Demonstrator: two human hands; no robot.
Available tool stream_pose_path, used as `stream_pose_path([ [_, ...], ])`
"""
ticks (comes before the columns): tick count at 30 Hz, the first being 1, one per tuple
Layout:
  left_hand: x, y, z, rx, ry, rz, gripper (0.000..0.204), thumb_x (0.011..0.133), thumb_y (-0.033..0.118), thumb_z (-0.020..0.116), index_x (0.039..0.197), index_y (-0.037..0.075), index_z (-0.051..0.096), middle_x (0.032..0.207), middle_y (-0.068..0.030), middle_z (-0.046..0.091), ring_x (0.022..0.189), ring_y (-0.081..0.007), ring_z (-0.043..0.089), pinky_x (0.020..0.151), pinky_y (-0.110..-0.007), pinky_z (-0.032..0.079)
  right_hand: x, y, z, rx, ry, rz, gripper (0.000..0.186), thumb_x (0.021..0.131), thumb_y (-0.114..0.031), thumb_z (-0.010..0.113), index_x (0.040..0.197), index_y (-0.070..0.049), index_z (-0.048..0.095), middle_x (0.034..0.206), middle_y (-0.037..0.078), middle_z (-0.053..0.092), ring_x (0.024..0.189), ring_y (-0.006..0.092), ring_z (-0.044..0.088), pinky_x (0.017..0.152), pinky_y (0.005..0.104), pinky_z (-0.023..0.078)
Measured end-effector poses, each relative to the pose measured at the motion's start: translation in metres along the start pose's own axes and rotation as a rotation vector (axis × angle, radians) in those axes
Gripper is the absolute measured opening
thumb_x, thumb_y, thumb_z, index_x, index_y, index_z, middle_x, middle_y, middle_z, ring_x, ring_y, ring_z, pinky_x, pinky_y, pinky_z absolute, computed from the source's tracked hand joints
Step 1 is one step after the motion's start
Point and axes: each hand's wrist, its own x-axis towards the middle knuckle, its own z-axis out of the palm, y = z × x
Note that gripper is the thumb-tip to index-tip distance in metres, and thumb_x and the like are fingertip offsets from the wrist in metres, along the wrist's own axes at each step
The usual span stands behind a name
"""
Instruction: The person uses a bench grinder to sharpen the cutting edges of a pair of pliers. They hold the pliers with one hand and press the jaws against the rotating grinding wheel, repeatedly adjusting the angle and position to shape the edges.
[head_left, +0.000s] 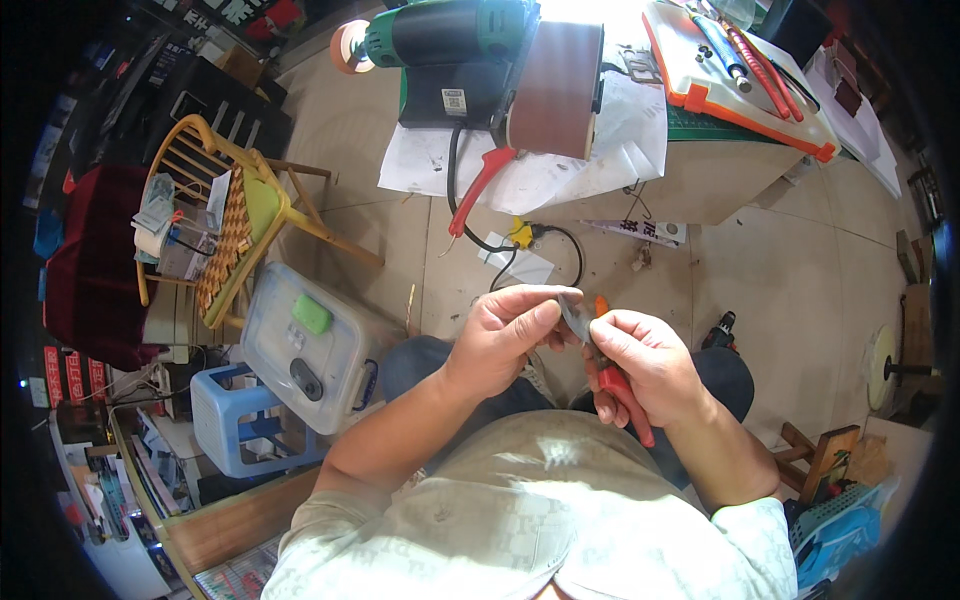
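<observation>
My right hand [645, 365] is closed around a hand tool with a red handle [625, 402], in front of my belly. A flat, pointed grey metal blade [574, 320] sticks out from between its thumb and fingers. My left hand [510, 335] pinches the blade's tip with thumb and forefinger, its other fingers curled beneath. Just behind the right thumb shows a small orange tip [601, 305]; whether it belongs to the same tool I cannot tell. The tool's joint is hidden by my fingers.
Ahead, a green belt sander [450, 40] with a brown belt [555, 90] stands on the table. Another red-handled tool [480, 190] hangs at its edge. Pens and tools lie on an orange-edged case [740, 90]. Left are a lidded plastic bin [330, 345], blue stool [225, 410] and wooden chair [285, 215].
</observation>
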Motion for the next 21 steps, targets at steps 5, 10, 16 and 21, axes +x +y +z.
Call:
stream_pose_path([
  [5, -0.002, -0.001, -0.003, 0.12, 0.005, 0.077, 0.033, 0.093, 0.009, 0.071, 0.124, 0.0, 0.064, 0.099, -0.0032, 0.069, 0.084, -0.0079, 0.062, 0.074, -0.022, 0.049, 0.006, 0.004, 0.007, 0.015, 0.031, -0.002, 0.026, 0.105, -0.024, 0.05, 0.095, -0.002, 0.056, 0.067, 0.008, 0.061, 0.042, 0.0164, 0.058, 0.037, 0.0261, 0.047],
  [10, -0.005, 0.001, -0.007, 0.123, 0.01, 0.083, 0.033, 0.092, 0.006, 0.071, 0.124, -0.001, 0.064, 0.101, -0.0034, 0.068, 0.085, -0.0065, 0.059, 0.073, -0.021, 0.048, 0.009, 0.005, 0.01, 0.028, 0.028, 0.031, 0.025, 0.105, -0.025, 0.051, 0.095, -0.003, 0.056, 0.066, 0.008, 0.061, 0.043, 0.0163, 0.059, 0.036, 0.0255, 0.046],
  [16, -0.006, 0.0, -0.008, 0.101, -0.028, 0.148, 0.043, 0.091, 0.001, 0.07, 0.132, -0.003, 0.057, 0.106, -0.0071, 0.068, 0.092, -0.0092, 0.062, 0.076, -0.022, 0.05, 0.013, 0.008, 0.012, 0.028, 0.012, -0.008, 0.027, 0.104, -0.029, 0.053, 0.098, -0.003, 0.056, 0.072, 0.006, 0.062, 0.048, 0.0145, 0.062, 0.038, 0.0237, 0.047],
  [21, -0.007, -0.002, -0.017, 0.182, -0.035, 0.157, 0.048, 0.09, -0.001, 0.07, 0.135, -0.004, 0.053, 0.112, -0.0098, 0.067, 0.102, -0.013, 0.064, 0.082, -0.025, 0.052, 0.017, 0.014, 0.013, -0.013, 0.027, -0.058, 0.025, 0.105, -0.027, 0.05, 0.097, -0.004, 0.057, 0.068, 0.007, 0.062, 0.045, 0.0169, 0.062, 0.037, 0.0254, 0.047],
])
